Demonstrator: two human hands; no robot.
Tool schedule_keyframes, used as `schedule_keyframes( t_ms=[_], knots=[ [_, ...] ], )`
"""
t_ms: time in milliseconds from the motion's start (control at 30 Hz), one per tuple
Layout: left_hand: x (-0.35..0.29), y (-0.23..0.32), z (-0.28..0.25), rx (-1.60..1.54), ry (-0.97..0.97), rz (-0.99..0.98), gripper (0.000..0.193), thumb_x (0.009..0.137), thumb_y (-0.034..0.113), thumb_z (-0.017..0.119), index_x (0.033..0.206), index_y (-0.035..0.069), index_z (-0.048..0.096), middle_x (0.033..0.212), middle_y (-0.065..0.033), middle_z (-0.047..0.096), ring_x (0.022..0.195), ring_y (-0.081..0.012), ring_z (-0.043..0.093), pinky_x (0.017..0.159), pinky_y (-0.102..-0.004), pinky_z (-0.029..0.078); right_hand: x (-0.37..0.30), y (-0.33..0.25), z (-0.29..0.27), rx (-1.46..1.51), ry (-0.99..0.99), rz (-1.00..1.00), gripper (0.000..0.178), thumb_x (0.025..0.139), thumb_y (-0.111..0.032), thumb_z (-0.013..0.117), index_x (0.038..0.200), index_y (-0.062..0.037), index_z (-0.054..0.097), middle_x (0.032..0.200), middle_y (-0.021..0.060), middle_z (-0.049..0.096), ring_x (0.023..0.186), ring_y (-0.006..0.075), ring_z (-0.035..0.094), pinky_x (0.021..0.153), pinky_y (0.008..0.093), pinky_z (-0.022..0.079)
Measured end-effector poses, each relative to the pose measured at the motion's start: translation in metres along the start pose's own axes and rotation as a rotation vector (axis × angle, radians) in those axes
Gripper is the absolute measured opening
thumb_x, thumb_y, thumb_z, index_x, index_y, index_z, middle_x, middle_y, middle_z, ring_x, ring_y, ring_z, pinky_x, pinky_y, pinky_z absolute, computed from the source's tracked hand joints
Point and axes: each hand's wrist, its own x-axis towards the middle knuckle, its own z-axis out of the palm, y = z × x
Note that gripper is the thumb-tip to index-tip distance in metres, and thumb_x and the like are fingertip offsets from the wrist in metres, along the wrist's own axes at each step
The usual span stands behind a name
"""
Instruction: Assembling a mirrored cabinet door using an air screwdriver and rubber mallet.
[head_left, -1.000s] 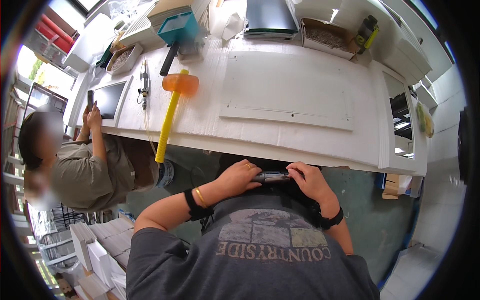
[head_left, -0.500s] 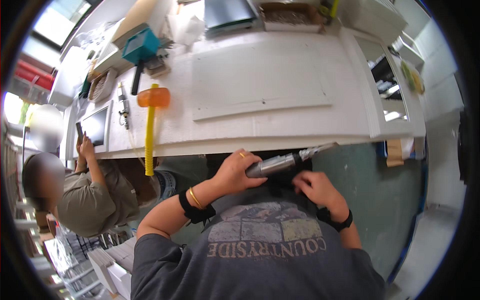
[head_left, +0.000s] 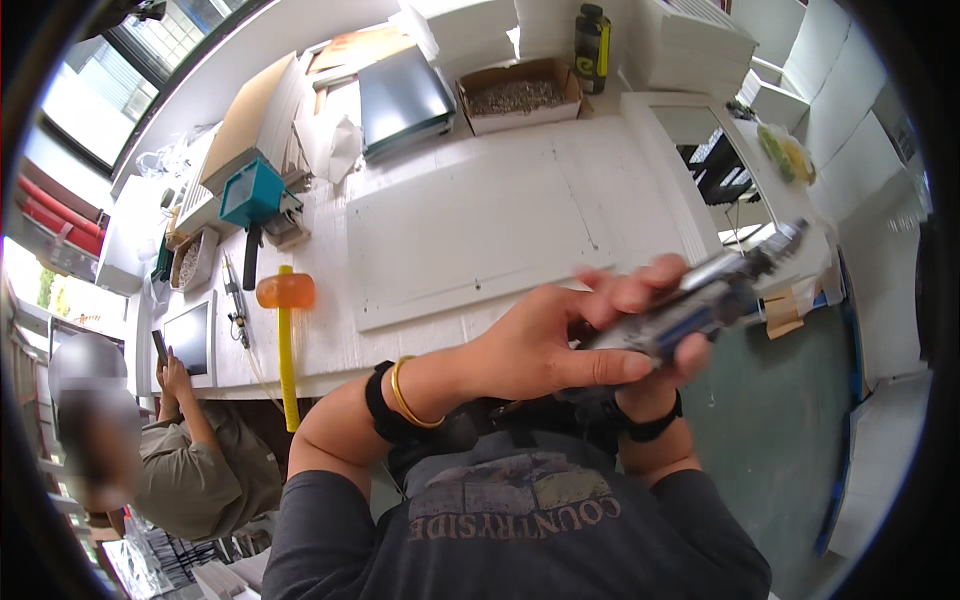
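Observation:
Up in front of my chest, over the table's front edge, a silver cylindrical hand tool point(head_left: 700, 315) points its narrow stepped end to the upper right. Motion blurs it, so its exact kind is unclear. My left hand point(head_left: 560, 342) wraps round its near end, thumb below and fingers above. From underneath, my right hand point(head_left: 660, 392) grips the same tool; part of it is hidden behind the tool and my left hand. Just beyond lies a flat white panel point(head_left: 450, 235) on the white table, with a few dark spots along its near edge.
A mallet point(head_left: 286, 291) with an orange head and yellow handle overhangs the front edge. Further back are a teal box with a handle point(head_left: 252, 195), a carton of small metal parts point(head_left: 520, 98) and a dark bottle point(head_left: 592, 50). A framed mirror point(head_left: 715, 165) lies right; a co-worker point(head_left: 200, 470) sits left.
My left hand has lifted the tool up and to the right, from below the table edge. My right hand has come up from beside it and closed on it. The view has shifted.

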Motion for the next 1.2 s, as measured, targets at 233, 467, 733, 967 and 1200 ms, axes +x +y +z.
schedule_keyframes(
  t_ms=[233, 467, 733, 967, 1200],
  knots=[
    [0.07, 0.043, -0.084, 0.48, -0.102, -0.092, 0.044, 0.087, 0.031, 0.059, 0.12, 0.002, 0.054, 0.105, -0.0149, 0.063, 0.094, -0.0142, 0.059, 0.082, -0.0271, 0.046, 0.058, -0.09, -0.011, 0.536, 0.004, -0.42, 0.027, 0.075, -0.007, 0.056, 0.097, -0.0044, 0.041, 0.077, 0.004, 0.047, 0.052, 0.012, 0.05, 0.057, 0.0279, 0.044],
    [0.19, -0.059, -0.23, 1.064, 0.149, -0.238, 0.033, 0.082, 0.027, 0.062, 0.101, 0.001, 0.06, 0.095, -0.0126, 0.064, 0.091, -0.0234, 0.06, 0.079, -0.0327, 0.047, 0.043, -0.063, -0.052, 0.174, 0.09, -0.219, 0.029, 0.069, -0.002, 0.055, 0.094, -0.0048, 0.042, 0.075, 0.0072, 0.049, 0.049, 0.0184, 0.05, 0.051, 0.0325, 0.044],
    [0.288, -0.164, -0.295, 1.351, 0.011, -0.094, 0.034, 0.074, 0.022, 0.067, 0.105, 0.008, 0.062, 0.109, -0.0132, 0.058, 0.101, -0.031, 0.054, 0.086, -0.0385, 0.044, 0.041, -0.025, -0.071, 0.082, 0.189, 0.019, 0.03, 0.065, -0.001, 0.057, 0.091, -0.0047, 0.043, 0.072, 0.0114, 0.051, 0.052, 0.0224, 0.053, 0.057, 0.0364, 0.048],
    [0.304, -0.168, -0.302, 1.172, -0.21, -0.407, 0.037, 0.072, 0.017, 0.071, 0.108, 0.013, 0.063, 0.112, -0.0102, 0.058, 0.1, -0.0271, 0.055, 0.085, -0.0337, 0.044, 0.051, -0.003, -0.087, 0.075, 0.261, 0.136, 0.029, 0.065, -0.001, 0.057, 0.091, -0.0039, 0.045, 0.073, 0.0122, 0.052, 0.054, 0.0227, 0.054, 0.059, 0.0379, 0.049],
    [0.292, -0.169, -0.315, 0.998, 0.047, -0.166, 0.013, 0.077, 0.014, 0.066, 0.089, 0.009, 0.069, 0.084, -0.0108, 0.066, 0.078, -0.0217, 0.061, 0.072, -0.0323, 0.047, 0.063, 0.012, -0.096, 0.027, 0.244, 0.218, 0.029, 0.064, -0.002, 0.058, 0.09, -0.0046, 0.046, 0.073, 0.0116, 0.052, 0.055, 0.0214, 0.054, 0.06, 0.0383, 0.049]
  ],
)
